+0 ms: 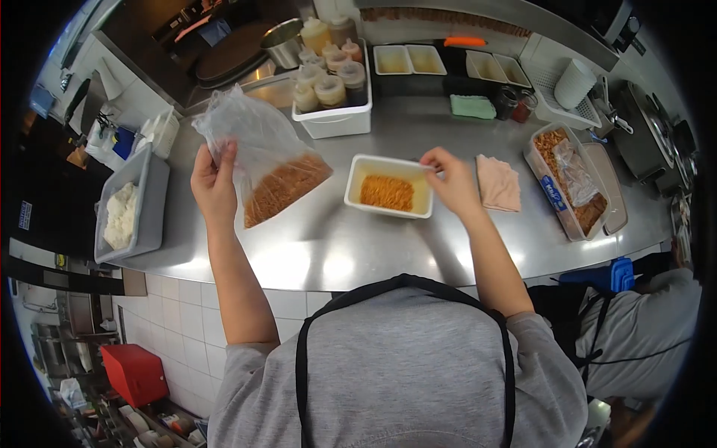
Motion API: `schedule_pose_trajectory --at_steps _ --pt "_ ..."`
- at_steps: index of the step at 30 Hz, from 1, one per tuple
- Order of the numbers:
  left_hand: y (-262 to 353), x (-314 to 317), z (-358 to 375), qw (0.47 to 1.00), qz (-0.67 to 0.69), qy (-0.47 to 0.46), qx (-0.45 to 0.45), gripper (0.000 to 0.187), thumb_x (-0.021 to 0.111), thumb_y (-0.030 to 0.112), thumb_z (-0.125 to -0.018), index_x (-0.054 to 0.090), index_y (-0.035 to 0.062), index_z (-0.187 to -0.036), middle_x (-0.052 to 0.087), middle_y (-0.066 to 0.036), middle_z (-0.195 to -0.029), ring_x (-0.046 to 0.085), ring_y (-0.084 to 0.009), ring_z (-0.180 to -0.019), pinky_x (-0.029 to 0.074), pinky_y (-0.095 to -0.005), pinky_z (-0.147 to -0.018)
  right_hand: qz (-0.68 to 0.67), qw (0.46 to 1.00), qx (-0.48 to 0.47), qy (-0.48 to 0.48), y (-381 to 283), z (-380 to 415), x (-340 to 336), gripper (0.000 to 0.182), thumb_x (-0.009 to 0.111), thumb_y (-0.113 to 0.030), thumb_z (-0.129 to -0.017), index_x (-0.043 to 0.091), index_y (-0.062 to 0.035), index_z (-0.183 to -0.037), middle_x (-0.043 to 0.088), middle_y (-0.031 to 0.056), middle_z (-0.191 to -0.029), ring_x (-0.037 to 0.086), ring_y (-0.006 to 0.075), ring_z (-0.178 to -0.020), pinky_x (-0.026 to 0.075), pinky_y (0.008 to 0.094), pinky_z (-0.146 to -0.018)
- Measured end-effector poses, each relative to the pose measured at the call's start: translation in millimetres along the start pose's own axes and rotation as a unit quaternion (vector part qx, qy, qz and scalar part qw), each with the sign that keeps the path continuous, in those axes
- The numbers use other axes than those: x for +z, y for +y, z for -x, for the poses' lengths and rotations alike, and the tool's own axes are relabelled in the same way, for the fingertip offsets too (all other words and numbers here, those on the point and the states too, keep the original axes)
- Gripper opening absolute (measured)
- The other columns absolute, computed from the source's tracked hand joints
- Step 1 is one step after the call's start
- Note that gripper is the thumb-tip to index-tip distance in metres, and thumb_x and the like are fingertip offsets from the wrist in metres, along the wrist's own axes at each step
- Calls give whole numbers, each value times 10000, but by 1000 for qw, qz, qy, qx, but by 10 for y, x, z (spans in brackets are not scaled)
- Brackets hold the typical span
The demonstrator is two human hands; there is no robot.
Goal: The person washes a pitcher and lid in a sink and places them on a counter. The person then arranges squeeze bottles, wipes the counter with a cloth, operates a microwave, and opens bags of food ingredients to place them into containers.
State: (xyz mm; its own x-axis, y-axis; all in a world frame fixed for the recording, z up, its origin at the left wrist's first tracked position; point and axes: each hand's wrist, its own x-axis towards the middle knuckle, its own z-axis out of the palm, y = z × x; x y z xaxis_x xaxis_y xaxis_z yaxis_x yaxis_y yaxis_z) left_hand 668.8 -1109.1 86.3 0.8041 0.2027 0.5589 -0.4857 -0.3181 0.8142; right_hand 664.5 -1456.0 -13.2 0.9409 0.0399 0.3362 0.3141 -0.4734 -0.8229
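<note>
My left hand grips the upper part of a clear plastic bag partly filled with orange-brown shredded food, tilted above the steel counter. My right hand rests on the right rim of a white rectangular tray, fingers pinched at its edge. A heap of the same orange-brown food lies in the middle of that tray. The bag hangs just left of the tray without touching it.
A folded pink cloth lies right of the tray. Further right stands a clear container of similar food. A grey bin with white stuff sits at left. Sauce bottles in a white tub stand behind. Another person is at right.
</note>
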Motion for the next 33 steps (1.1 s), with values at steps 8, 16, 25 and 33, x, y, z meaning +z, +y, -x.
schedule_pose_trajectory --at_steps 8,16,25,33 --pt "7 -842 -275 989 34 -134 57 153 574 -42 -826 600 -18 -974 539 0 -896 496 -50 -773 403 -184 -666 102 988 113 -31 -213 -114 930 166 616 -41 -726 584 -30 -888 616 135 -867 602 227 -748 484 324 -678" --pt "-46 -1028 -332 966 63 -247 47 192 560 -133 -719 584 -43 -887 495 -25 -817 478 -80 -730 384 -181 -648 -184 961 -41 -201 -2152 -474 1714 1048 826 -245 -597 185 -161 -1422 470 94 -1252 569 162 -857 474 269 -745" --pt "-795 -1248 -197 956 213 -195 -43 919 792 402 -619 265 142 -1326 362 -56 -1243 411 -209 -1099 406 -370 -870 -142 954 -125 -231 -2450 -741 1480 285 643 -180 -819 596 -66 -1076 634 24 -901 563 86 -765 477 246 -636" --pt "-1012 -178 695 761 453 -387 -258 1249 616 799 -445 85 232 -1424 161 -57 -1465 193 -320 -1328 283 -542 -1009 -483 858 -25 -176 -2606 -661 967 500 679 -188 -792 460 -106 -1233 602 114 -1008 610 221 -912 525 384 -760"
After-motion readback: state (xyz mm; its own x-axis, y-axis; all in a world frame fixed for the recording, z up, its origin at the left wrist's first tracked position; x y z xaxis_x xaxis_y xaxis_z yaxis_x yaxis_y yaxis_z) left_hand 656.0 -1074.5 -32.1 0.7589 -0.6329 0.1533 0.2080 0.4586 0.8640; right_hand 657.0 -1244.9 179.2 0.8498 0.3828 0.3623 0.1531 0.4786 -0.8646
